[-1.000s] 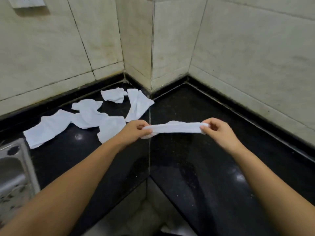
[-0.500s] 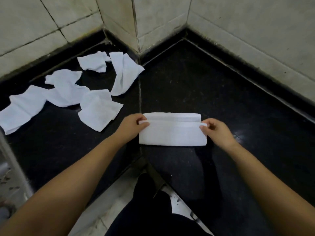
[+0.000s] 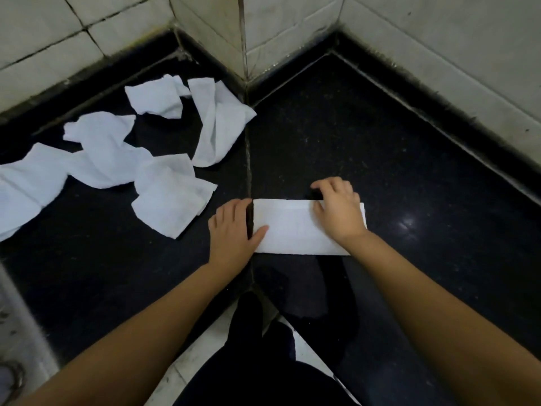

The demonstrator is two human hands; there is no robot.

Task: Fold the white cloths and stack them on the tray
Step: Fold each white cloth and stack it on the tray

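Note:
A white cloth (image 3: 292,230), folded into a long rectangle, lies flat on the black counter (image 3: 380,148) near its inner corner edge. My left hand (image 3: 232,230) rests palm down at the cloth's left end, thumb on the cloth. My right hand (image 3: 339,209) presses flat on the cloth's right part, fingers spread over its far edge. Several unfolded white cloths (image 3: 172,197) lie crumpled on the counter's left part. No tray is in view.
Tiled walls (image 3: 439,39) close the counter behind, with a protruding wall corner (image 3: 243,33) at the back middle. A steel sink edge (image 3: 17,332) shows at lower left. The floor and dark clothing (image 3: 248,361) lie below the counter's notch.
The cloth, held stretched in the air a second ago, now lies on the counter. Both hands have let go of its ends and press flat on it. The view tilted down.

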